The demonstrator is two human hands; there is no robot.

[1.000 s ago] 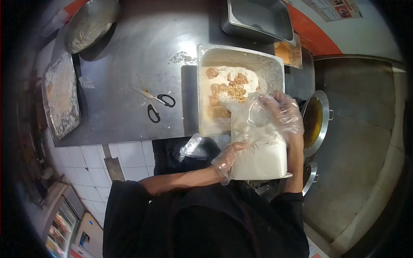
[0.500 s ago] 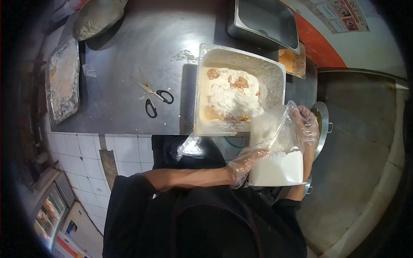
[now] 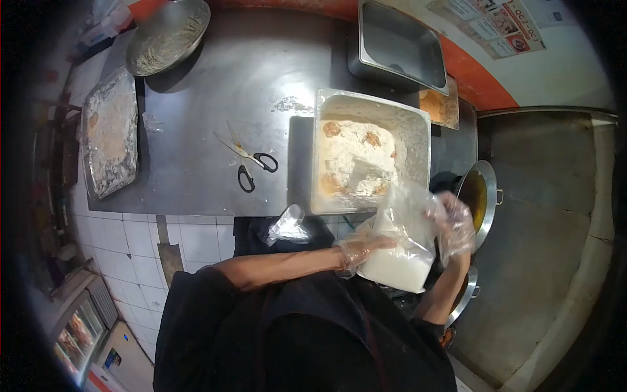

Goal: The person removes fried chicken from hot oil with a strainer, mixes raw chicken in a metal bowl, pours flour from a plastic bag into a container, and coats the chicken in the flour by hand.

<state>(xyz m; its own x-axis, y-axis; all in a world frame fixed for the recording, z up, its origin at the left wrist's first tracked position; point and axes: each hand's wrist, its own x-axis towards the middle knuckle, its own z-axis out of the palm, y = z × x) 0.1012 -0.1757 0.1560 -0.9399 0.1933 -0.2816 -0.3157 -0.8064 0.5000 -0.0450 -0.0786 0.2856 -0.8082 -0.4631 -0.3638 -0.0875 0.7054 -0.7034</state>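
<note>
Flour-filled clear plastic bag [image 3: 400, 251] hangs tilted just below the floured metal tray [image 3: 418, 124], gloved left hand [image 3: 360, 248] gripping its base, right hand [image 3: 452, 222] clutching its mouth, steadying the pour.

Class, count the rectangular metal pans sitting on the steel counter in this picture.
3: the floured tray at far left, the flour-filled pan by the bag, and the empty pan at the back. Others may be hidden.
</note>
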